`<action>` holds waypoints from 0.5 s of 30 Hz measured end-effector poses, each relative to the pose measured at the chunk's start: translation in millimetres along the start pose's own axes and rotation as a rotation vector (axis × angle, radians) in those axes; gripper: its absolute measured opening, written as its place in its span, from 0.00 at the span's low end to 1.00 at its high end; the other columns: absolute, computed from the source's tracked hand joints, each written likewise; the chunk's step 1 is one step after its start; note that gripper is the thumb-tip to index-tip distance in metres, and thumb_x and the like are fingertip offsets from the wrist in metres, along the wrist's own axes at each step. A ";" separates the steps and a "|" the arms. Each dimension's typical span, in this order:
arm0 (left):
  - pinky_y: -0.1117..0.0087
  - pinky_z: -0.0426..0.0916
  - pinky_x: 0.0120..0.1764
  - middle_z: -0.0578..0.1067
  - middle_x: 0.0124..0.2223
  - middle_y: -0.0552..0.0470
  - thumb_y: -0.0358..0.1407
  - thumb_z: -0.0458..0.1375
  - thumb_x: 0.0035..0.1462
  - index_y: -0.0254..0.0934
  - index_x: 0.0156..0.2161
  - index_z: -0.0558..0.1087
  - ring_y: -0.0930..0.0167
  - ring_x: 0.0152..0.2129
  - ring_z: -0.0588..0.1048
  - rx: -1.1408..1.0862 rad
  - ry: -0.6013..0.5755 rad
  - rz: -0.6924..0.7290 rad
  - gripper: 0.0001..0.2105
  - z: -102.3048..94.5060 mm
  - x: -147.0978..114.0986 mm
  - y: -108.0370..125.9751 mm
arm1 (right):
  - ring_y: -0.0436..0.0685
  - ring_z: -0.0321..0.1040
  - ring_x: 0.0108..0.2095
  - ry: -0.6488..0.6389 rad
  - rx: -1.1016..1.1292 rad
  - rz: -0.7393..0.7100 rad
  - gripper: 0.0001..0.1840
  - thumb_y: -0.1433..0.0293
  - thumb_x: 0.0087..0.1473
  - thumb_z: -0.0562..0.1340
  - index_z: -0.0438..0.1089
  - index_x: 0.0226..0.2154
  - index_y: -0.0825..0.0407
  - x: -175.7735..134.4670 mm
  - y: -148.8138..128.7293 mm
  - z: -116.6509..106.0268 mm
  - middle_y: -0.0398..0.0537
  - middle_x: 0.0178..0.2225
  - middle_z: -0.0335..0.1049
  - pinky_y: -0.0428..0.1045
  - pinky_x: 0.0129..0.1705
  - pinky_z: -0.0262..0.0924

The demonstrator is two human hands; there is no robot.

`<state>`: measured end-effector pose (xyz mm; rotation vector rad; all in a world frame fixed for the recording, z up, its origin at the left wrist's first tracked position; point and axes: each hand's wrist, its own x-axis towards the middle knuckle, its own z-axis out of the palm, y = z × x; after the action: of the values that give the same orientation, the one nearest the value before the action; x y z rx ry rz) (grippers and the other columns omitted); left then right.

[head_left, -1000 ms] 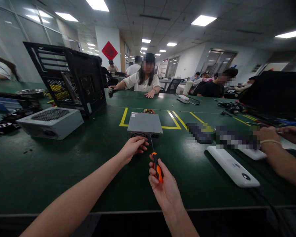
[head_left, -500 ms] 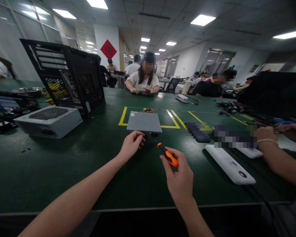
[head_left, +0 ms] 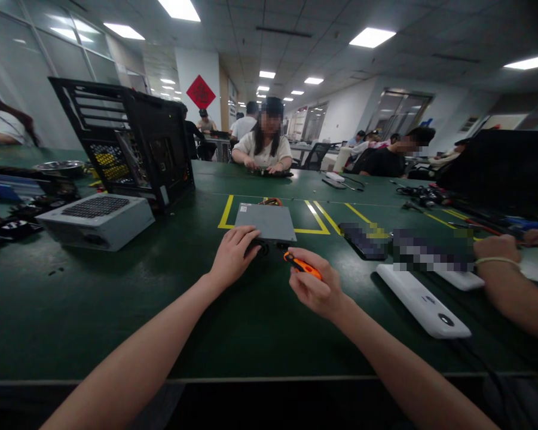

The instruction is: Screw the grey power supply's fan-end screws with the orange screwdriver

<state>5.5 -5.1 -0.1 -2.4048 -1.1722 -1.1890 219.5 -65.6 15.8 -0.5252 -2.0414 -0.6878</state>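
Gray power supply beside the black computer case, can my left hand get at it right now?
Probably yes: only green tabletop shows between the left hand and that gray power supply, though the hand rests on the other power supply.

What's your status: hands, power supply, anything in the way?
Left hand on power supply, near left corner. Right hand holding orange screwdriver close by, tip unclear. Power supply flat on table. White device to the right, not in the way.

Left hand [head_left: 233, 253] now atop grey box [head_left: 269, 222]
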 end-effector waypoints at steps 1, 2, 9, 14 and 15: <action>0.62 0.59 0.52 0.69 0.51 0.48 0.35 0.53 0.58 0.38 0.50 0.66 0.66 0.49 0.65 0.014 -0.006 -0.001 0.14 0.4 0.1 -0.9 | 0.56 0.65 0.45 0.027 -0.004 0.010 0.11 0.80 0.46 0.62 0.62 0.33 0.52 0.6 0.9 1.2 0.52 0.43 0.63 0.51 0.40 0.70; 0.62 0.59 0.52 0.69 0.52 0.48 0.35 0.53 0.58 0.39 0.50 0.66 0.66 0.49 0.65 0.024 -0.010 -0.003 0.15 0.7 0.3 -1.4 | 0.56 0.66 0.44 0.044 -0.012 0.010 0.13 0.80 0.46 0.62 0.62 0.34 0.52 0.8 1.1 2.2 0.51 0.42 0.64 0.52 0.40 0.70; 0.62 0.61 0.47 0.72 0.48 0.50 0.36 0.52 0.59 0.40 0.47 0.68 0.66 0.45 0.66 0.046 -0.017 -0.053 0.11 0.8 4.0 2.4 | 0.58 0.64 0.47 -0.002 -0.005 -0.012 0.13 0.79 0.48 0.60 0.64 0.38 0.53 -7.7 -10.7 4.0 0.55 0.47 0.61 0.51 0.41 0.70; 0.63 0.61 0.44 0.72 0.46 0.51 0.35 0.52 0.59 0.40 0.45 0.69 0.65 0.43 0.66 0.075 -0.017 -0.092 0.09 -3.3 2.7 7.2 | 0.54 0.66 0.42 0.035 0.008 0.013 0.13 0.79 0.47 0.61 0.64 0.36 0.50 -13.9 -14.9 2.9 0.50 0.41 0.61 0.48 0.37 0.71; 0.63 0.61 0.43 0.72 0.45 0.51 0.35 0.52 0.59 0.40 0.44 0.69 0.65 0.43 0.66 0.087 -0.017 -0.104 0.09 -5.0 1.9 8.0 | 0.55 0.66 0.43 0.019 0.035 0.010 0.14 0.80 0.47 0.61 0.64 0.37 0.50 -15.2 -14.3 2.3 0.50 0.42 0.60 0.48 0.38 0.71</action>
<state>9.2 -11.7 5.8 -2.3194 -1.3403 -1.1244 217.3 -76.5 -2.1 -0.5068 -2.0279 -0.6481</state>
